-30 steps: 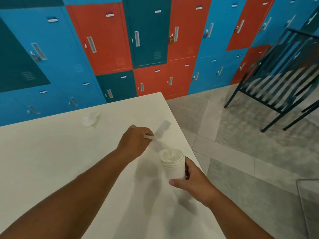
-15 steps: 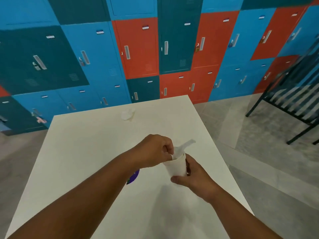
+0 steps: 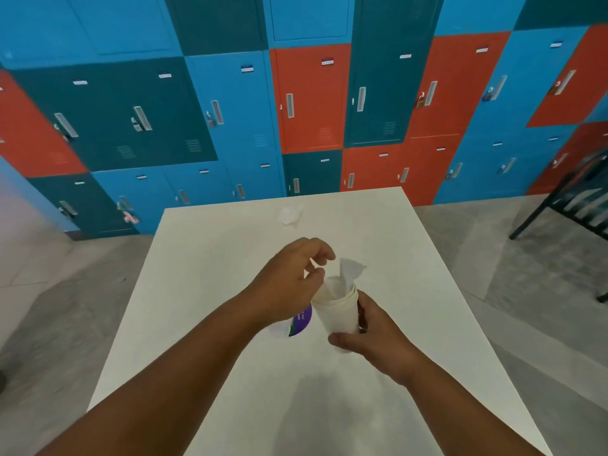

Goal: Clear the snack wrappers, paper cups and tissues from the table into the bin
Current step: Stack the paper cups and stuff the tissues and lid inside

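Observation:
My right hand [image 3: 371, 330] grips a white paper cup [image 3: 339, 314] above the middle of the white table [image 3: 204, 245]. A white tissue [image 3: 348, 273] sticks up out of the cup's mouth. My left hand [image 3: 289, 281] hovers just left of the cup's rim, fingers curled loosely and apart, thumb and forefinger close to the tissue but not clearly pinching it. A purple snack wrapper [image 3: 301, 319] lies on the table, partly hidden under my left wrist. A crumpled white tissue [image 3: 289, 214] rests near the table's far edge.
A wall of blue, teal and red lockers [image 3: 309, 100] stands behind the table. A black metal chair frame [image 3: 572, 205] sits on the grey tiled floor at the right. No bin is in view.
My left hand picked a tissue strip off the table, pushed it into the cup and has now opened away from it. The view swung left, bringing the purple wrapper into sight.

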